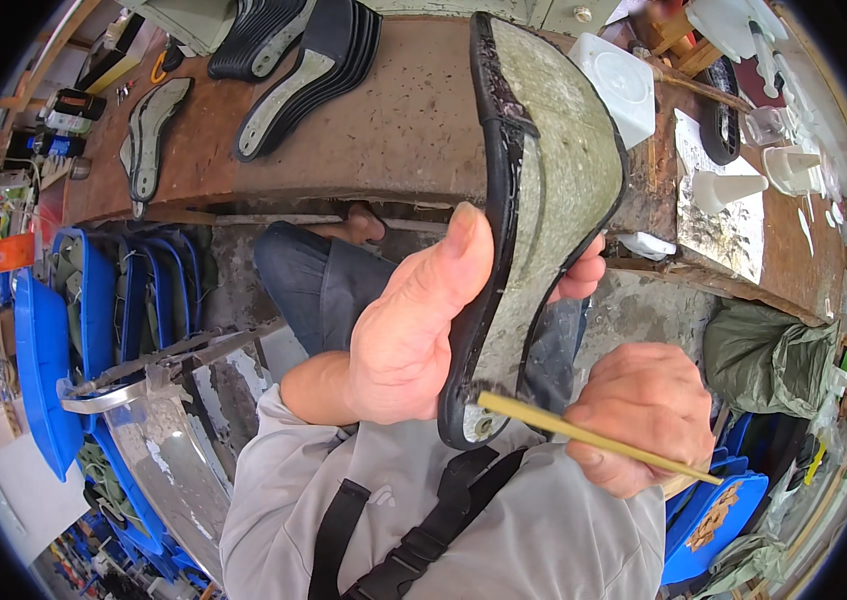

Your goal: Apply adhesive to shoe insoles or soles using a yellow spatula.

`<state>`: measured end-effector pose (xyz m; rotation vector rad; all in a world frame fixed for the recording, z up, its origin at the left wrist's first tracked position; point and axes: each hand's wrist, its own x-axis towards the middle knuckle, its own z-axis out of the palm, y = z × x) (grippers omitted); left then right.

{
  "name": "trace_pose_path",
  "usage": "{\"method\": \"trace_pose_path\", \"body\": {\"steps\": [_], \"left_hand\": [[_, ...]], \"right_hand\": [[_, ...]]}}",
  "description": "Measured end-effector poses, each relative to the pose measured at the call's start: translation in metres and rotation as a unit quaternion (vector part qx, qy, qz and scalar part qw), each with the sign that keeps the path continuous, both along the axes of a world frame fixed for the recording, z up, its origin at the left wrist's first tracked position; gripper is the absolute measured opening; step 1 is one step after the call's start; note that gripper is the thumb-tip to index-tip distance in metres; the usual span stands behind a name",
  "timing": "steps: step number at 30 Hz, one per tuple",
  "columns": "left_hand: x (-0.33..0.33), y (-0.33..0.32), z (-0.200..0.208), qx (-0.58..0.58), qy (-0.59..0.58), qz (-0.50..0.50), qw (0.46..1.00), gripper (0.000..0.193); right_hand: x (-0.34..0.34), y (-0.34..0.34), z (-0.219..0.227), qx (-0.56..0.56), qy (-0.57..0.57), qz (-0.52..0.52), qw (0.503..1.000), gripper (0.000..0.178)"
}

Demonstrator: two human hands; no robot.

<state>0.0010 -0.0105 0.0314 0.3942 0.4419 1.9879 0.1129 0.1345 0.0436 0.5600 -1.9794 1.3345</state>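
Note:
A long shoe sole (559, 130) with a black rim and a speckled grey-green face stands tilted in front of me, wide end up and narrow end down. My left hand (414, 325) is closed around its middle, thumb along the near edge and fingertips showing past the far edge. A flat yellowish stick (534, 417) is gripped by my right hand (649, 415). Its tip meets the narrow lower end of the sole, beside a small round hole. The fingers of my right hand are curled tight, partly hiding the stick.
Stacks of similar soles (329, 75) lie on the brown workbench (414, 130), with a smaller group (156, 130) to the left. A white plastic container (614, 90), cone-shaped nozzles (729, 190) and stained paper (719, 235) are on the right. Blue bins (44, 370) stand at left.

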Motion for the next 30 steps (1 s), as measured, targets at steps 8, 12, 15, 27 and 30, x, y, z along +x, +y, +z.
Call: {"method": "trace_pose_path", "body": {"steps": [8, 12, 15, 27, 30], "left_hand": [[0.001, 0.0, 0.003, 0.004, 0.018, 0.067, 0.998, 0.057], [-0.005, -0.002, 0.003, 0.012, 0.039, 0.084, 0.996, 0.056], [-0.006, 0.0, 0.004, 0.025, 0.034, 0.099, 0.994, 0.056], [-0.018, 0.007, 0.003, 0.048, 0.014, 0.195, 0.979, 0.065], [-0.024, 0.006, 0.002, 0.065, -0.034, 0.168, 0.983, 0.064]], "right_hand": [[-0.018, -0.001, 0.001, -0.078, 0.056, -0.075, 0.992, 0.012], [-0.006, -0.003, 0.007, 0.008, 0.028, 0.031, 0.999, 0.015], [-0.009, -0.002, 0.01, 0.009, -0.01, 0.071, 0.997, 0.017], [0.003, -0.01, 0.004, 0.086, 0.053, 0.051, 0.994, 0.014], [0.006, -0.006, 0.004, 0.087, 0.157, 0.067, 0.981, 0.012]]}}
